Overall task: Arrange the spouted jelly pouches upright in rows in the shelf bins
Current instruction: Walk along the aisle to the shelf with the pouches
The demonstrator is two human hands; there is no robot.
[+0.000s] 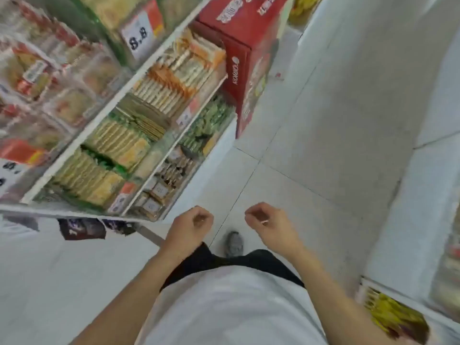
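My left hand (190,226) and my right hand (265,221) hang over the tiled aisle floor, both loosely curled with nothing in them. They are apart from the shelves. No spouted jelly pouch can be made out in this blurred view. The shelf bins (139,125) on my left hold rows of flat snack packets standing on edge, in orange, green and yellow wrappers.
A red carton (251,56) stands on the floor at the far end of the shelf. Price tags (138,37) hang on the shelf edges. Another shelf with yellow packs (395,317) is at the lower right. The grey tiled floor (323,145) runs between. My shoe (234,244) shows below my hands.
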